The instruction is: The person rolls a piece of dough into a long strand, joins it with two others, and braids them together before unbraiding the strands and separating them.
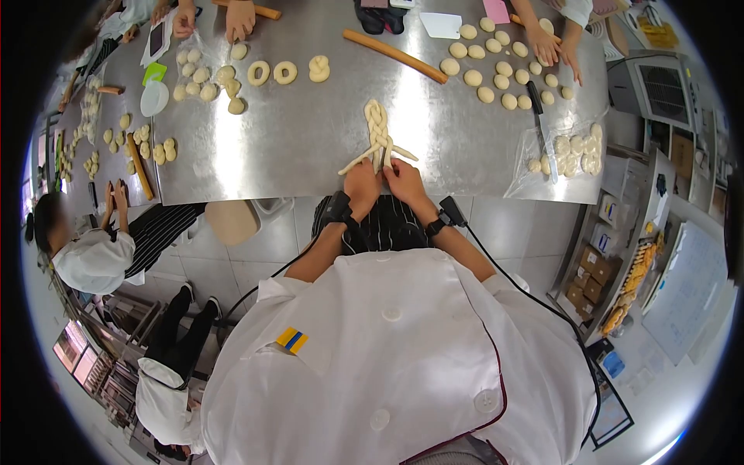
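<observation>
A braided piece of dough (pixel 376 120) lies on the steel table in front of me, its plaited part pointing away. Loose strands spread from its near end, one to the left and one to the right. Both my hands are at this near end, close to the table's front edge. My left hand (pixel 363 187) has its fingers closed on a dough strand. Close beside it, my right hand (pixel 405 183) also grips a strand between its fingers. The fingertips partly hide the ends of these strands.
A rolling pin (pixel 395 56) lies beyond the braid. Dough rings (pixel 285 73) and a dough knot (pixel 318 68) sit left of it. At right are several dough balls (pixel 486 94), a knife (pixel 544 132) and bagged dough (pixel 573 155). Co-workers' hands (pixel 544 45) work across the table.
</observation>
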Tool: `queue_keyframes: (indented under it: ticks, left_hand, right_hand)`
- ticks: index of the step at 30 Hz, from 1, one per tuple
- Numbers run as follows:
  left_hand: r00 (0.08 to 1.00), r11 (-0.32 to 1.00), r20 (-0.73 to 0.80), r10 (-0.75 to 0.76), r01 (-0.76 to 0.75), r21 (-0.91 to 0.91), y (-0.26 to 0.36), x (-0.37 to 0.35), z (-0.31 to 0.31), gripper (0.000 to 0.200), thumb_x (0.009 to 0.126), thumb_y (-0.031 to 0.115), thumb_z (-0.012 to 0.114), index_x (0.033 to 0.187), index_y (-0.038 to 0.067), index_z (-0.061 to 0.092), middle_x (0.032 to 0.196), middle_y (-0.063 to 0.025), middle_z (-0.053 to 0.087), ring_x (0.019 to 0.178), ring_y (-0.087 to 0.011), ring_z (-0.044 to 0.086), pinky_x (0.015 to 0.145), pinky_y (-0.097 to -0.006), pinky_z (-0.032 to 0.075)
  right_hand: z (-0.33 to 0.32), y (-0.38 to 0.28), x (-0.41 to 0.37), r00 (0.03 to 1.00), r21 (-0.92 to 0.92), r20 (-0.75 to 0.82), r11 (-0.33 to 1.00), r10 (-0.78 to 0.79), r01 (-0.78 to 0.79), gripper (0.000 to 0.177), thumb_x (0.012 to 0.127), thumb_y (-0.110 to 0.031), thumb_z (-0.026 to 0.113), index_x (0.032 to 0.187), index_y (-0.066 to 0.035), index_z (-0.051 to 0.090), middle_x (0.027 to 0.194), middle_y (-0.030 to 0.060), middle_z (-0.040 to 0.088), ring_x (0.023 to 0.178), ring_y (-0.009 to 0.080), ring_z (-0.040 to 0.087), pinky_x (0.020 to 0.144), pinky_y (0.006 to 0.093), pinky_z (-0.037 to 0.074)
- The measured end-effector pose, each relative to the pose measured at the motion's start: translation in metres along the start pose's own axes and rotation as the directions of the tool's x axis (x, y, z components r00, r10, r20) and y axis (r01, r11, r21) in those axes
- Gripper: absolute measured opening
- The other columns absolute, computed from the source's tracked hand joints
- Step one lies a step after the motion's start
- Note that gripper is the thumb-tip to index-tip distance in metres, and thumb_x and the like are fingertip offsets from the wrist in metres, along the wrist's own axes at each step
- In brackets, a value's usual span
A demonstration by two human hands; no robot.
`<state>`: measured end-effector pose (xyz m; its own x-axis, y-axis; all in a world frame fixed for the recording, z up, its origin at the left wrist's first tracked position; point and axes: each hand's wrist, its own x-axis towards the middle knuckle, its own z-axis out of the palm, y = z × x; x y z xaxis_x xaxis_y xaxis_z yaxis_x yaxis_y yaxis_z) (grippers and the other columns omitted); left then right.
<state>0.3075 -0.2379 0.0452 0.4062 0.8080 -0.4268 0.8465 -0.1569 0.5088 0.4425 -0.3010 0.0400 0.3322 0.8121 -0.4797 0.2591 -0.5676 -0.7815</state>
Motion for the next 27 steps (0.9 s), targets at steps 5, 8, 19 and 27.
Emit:
queue_keyframes:
  ticks: [5,8,19,27]
  left_hand:
    - [1.0,0.994,-0.014,0.007,-0.009,-0.105,-0.012,0.008,0.017,0.031,0.09,0.018,0.07,0.103,-0.01,0.067,0.091,-0.032,0.073,0.088,-0.0482,0.073,0.078,-0.0555,0.06]
    - [0.999,0.983,-0.038,-0.021,0.014,-0.184,-0.003,0.003,0.005,0.03,0.09,0.018,0.07,0.098,-0.011,0.068,0.089,-0.033,0.072,0.087,-0.0499,0.072,0.078,-0.0566,0.059]
    - [0.998,0.996,-0.06,-0.004,-0.001,-0.091,0.016,-0.004,-0.015,0.03,0.091,0.017,0.068,0.107,-0.008,0.063,0.086,-0.0307,0.072,0.083,-0.0489,0.073,0.075,-0.0567,0.059]
    - [0.989,0.987,-0.067,0.134,-0.139,-0.075,0.019,0.011,-0.011,0.022,0.093,0.017,0.066,0.103,-0.003,0.065,0.087,-0.0242,0.074,0.081,-0.0441,0.073,0.073,-0.0539,0.058]
  right_hand:
    - [-0.004,-0.015,-0.006,1.0,0.012,-0.002,1.0,-0.001,0.001,0.028,0.1,-0.025,0.066,0.112,-0.001,0.074,0.092,0.0211,0.077,0.084,0.036,0.076,0.077,0.0432,0.058]
    - [0.0,-0.014,-0.003,0.999,-0.023,-0.009,0.999,-0.031,0.031,0.028,0.099,-0.025,0.067,0.111,0.0,0.074,0.093,0.0213,0.077,0.085,0.0361,0.076,0.077,0.044,0.058]
    - [0.009,-0.004,-0.001,0.998,-0.086,-0.065,0.996,0.013,-0.018,0.024,0.093,-0.017,0.074,0.111,-0.001,0.071,0.09,0.0189,0.078,0.086,0.0367,0.076,0.079,0.044,0.06]
    - [0.001,-0.001,-0.003,0.999,-0.105,-0.049,0.994,0.005,-0.01,0.025,0.091,-0.017,0.075,0.109,-0.002,0.07,0.087,0.0175,0.077,0.084,0.0359,0.076,0.077,0.0427,0.06]
